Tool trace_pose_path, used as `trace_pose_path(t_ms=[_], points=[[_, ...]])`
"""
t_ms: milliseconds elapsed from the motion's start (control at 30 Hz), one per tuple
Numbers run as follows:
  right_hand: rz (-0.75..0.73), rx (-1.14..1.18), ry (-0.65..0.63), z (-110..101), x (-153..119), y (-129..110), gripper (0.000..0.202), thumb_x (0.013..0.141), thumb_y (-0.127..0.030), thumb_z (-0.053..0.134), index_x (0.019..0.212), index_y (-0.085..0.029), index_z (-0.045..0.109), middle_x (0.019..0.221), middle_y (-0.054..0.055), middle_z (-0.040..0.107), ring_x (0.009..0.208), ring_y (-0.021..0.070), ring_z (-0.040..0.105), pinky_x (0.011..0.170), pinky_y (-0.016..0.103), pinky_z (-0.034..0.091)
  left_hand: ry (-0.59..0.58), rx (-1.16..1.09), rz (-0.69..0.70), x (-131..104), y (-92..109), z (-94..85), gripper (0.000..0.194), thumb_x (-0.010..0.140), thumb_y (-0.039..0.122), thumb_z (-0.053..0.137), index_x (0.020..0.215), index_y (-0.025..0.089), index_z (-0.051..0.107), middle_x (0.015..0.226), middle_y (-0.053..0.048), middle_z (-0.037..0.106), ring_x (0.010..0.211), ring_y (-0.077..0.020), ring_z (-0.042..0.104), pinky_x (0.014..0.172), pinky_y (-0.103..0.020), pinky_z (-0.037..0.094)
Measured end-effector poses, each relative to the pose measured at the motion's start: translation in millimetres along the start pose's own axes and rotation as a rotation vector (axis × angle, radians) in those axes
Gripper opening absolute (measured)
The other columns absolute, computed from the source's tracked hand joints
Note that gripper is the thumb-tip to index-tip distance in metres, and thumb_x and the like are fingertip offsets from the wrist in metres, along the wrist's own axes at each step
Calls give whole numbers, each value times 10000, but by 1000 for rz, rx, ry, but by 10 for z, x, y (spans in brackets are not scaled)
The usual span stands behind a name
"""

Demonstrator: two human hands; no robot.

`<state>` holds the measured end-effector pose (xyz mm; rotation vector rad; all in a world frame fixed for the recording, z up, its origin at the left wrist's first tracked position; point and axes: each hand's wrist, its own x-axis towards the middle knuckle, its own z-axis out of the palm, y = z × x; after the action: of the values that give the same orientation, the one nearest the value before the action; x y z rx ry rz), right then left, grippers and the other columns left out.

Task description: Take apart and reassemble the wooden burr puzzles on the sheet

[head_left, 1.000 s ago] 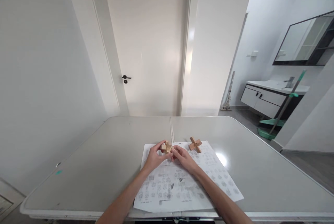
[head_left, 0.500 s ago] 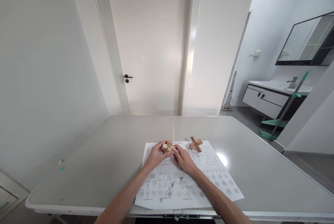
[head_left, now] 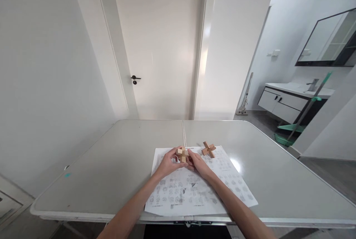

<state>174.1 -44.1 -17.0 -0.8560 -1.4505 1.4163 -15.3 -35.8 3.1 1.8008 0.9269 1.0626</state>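
A light wooden block puzzle (head_left: 183, 154) with several crossing pieces is held between both hands, just above the printed paper sheet (head_left: 178, 190). My left hand (head_left: 168, 163) grips it from the left, thumb below and fingers behind. On its right side my right hand (head_left: 197, 161) is closed round it, with the fingertips partly hidden. A second, darker wooden cross-shaped puzzle (head_left: 208, 150) lies at the sheet's upper right, apart from my hands.
A grey folding table (head_left: 105, 164) with a centre seam bears the sheet. Beyond it stands a white door (head_left: 164, 46). At the right are a sink cabinet (head_left: 283, 101), a mop and a green broom with dustpan.
The light puzzle has turned in my hands and shows another side. My right hand's fingers have shifted around it. The whole view has tilted slightly downward.
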Motion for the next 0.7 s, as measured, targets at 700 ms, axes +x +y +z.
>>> trace_pose_path(t_ms=[700], points=[[-149, -162, 227, -37, 0, 21, 523, 972, -718, 499, 772, -239, 567, 627, -21, 554, 530, 167, 461, 541, 301, 356, 12, -111, -88, 68, -29, 26, 449, 817, 486, 826, 1126, 182, 711, 1067, -94, 782, 992, -250, 730, 922, -372, 559]])
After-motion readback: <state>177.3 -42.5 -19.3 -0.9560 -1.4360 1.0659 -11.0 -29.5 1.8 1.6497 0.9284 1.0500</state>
